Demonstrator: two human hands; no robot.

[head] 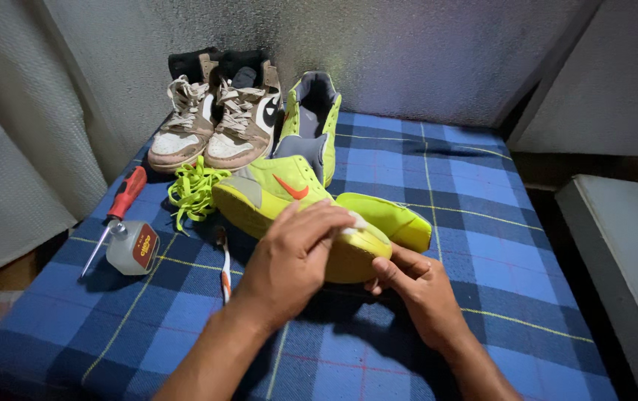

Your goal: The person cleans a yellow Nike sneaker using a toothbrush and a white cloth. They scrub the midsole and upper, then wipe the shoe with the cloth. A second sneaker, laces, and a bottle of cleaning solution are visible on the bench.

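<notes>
A neon yellow sneaker (274,191) with an orange mark lies on its side on the blue plaid cloth (482,245). My left hand (293,256) rests over its toe, fingers pressing a small white piece against the front. Beneath the toe, my right hand (415,286) supports the shoe with its fingers. A yellow insole (389,215) lies just behind the toe. The second yellow sneaker (311,111) stands upright further back, without laces.
A pair of worn beige and white sneakers (215,122) stands at the back left. Loose yellow laces (191,191), a red-handled screwdriver (120,204), a small glue bottle (133,247) and a toothbrush (225,267) lie to the left. A grey wall is behind, a white box (623,245) on the right.
</notes>
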